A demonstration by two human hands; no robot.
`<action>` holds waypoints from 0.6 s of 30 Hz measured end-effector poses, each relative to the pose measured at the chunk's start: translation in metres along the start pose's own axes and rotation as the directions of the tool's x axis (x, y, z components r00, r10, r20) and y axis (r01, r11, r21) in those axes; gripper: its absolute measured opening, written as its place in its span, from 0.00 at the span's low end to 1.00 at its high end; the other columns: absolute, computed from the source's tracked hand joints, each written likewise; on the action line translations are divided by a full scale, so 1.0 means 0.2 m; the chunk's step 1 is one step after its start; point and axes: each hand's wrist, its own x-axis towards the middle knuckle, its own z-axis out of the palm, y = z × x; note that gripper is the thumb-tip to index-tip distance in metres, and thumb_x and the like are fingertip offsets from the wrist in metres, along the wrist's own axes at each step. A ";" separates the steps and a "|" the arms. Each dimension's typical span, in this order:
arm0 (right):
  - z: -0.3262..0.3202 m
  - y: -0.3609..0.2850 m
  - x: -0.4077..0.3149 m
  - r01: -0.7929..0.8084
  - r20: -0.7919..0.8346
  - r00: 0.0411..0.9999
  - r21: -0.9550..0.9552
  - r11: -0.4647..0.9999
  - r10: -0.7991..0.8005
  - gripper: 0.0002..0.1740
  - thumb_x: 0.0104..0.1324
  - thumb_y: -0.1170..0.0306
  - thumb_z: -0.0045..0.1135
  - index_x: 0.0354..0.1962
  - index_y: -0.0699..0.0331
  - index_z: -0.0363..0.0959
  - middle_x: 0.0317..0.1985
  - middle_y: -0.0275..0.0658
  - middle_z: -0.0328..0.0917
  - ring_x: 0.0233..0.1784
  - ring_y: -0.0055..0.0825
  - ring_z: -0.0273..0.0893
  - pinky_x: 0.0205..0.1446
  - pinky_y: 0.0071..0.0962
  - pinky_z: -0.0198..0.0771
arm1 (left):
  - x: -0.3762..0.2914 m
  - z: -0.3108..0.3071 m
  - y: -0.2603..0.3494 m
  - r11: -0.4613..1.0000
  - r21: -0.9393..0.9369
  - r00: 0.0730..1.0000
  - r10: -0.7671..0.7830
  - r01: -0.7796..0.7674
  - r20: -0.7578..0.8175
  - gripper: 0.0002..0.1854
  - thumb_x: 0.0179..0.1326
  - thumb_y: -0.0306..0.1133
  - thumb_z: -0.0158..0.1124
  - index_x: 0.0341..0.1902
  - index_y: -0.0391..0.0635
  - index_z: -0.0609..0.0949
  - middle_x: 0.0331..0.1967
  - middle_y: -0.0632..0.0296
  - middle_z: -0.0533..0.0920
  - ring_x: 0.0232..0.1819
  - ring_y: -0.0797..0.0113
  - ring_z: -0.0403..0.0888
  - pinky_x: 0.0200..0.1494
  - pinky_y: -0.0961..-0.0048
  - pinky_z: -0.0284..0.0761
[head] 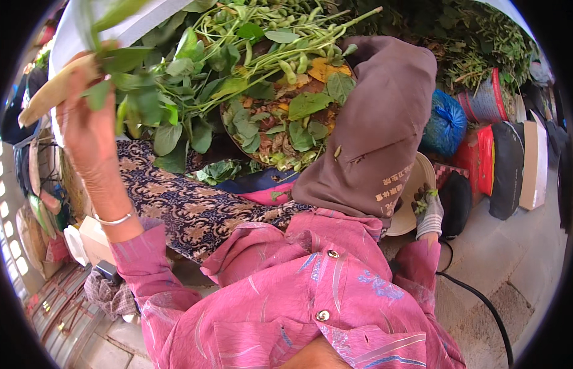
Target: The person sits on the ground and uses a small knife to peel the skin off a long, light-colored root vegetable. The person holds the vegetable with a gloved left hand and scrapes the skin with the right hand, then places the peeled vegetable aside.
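Note:
On the left, my left hand [85,108] is raised and bare, with a bangle at the wrist. It grips a leafy soybean stem [139,87], blurred in places. A tan, tapered thing [55,90] sticks out beside its fingers; I cannot tell what it is. My right hand [428,214] wears a grey knitted glove with dark fingertips and has green soybean pods [425,200] in its fingers. It is over the right rim of a beige basin [409,203], partly hidden by my knee. More soybean plants with pods [286,46] lie across a round container of fallen leaves [309,136].
Brown cloth [383,101] covers my bent knee; patterned cloth [175,193] covers the other leg. At right are a blue plastic bag [445,122], a black pouch [505,170] and a cardboard box [533,166]. A black cable [487,304] crosses the paved floor [512,258].

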 end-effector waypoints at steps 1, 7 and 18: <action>-0.09 0.06 0.05 0.013 0.016 1.000 -0.035 0.999 -0.013 0.15 0.66 0.64 0.49 0.50 0.56 0.72 0.38 0.33 0.76 0.29 0.22 0.71 0.27 0.23 0.66 | 0.03 -0.07 0.03 0.995 -0.102 1.000 -0.010 0.010 0.003 0.20 0.64 0.33 0.53 0.55 0.32 0.71 0.55 0.44 0.72 0.58 0.53 0.70 0.64 0.57 0.60; -0.12 0.12 -0.06 -0.043 -0.141 0.989 -0.012 0.999 0.041 0.20 0.65 0.65 0.48 0.55 0.50 0.69 0.53 0.33 0.72 0.54 0.27 0.70 0.50 0.34 0.67 | 0.14 -0.68 0.27 0.989 -0.134 0.986 -0.083 0.064 -0.146 0.27 0.64 0.36 0.52 0.59 0.27 0.64 0.56 0.39 0.69 0.60 0.48 0.65 0.65 0.55 0.58; -0.04 -0.37 0.02 0.047 0.273 0.937 0.517 0.855 -0.217 0.20 0.65 0.66 0.48 0.55 0.59 0.66 0.32 0.29 0.74 0.23 0.15 0.67 0.19 0.15 0.61 | 0.00 -0.99 -0.08 0.955 -0.295 0.914 -0.155 0.041 -0.376 0.17 0.63 0.30 0.52 0.55 0.38 0.71 0.53 0.52 0.71 0.57 0.56 0.66 0.64 0.52 0.56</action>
